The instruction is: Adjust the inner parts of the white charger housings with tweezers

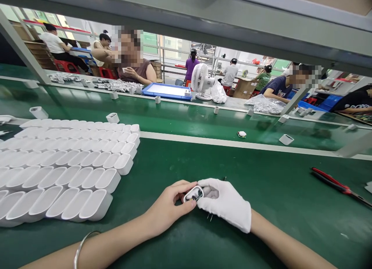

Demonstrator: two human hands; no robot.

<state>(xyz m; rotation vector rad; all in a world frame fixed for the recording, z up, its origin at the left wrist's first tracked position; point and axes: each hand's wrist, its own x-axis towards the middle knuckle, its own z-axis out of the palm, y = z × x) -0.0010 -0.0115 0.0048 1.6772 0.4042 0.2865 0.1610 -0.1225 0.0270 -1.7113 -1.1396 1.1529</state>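
A small white oval housing (189, 193) with dark parts inside is held between both hands over the green mat. My left hand (168, 207), bare and with a bangle at the wrist, grips its left side between thumb and fingers. My right hand (225, 203) wears a white glove; its thumb and fingertips close on the housing's right side. Thin pins or wires show just below the gloved fingers. Rows of white oval housings (95, 205) stand packed together on the left.
Red-and-black pliers (331, 182) lie at the right. Beyond the pale strip are a small board with a white part (241, 134) and a loose white housing (286, 139). A metal frame crosses overhead; people sit at benches beyond, near a fan (200, 79).
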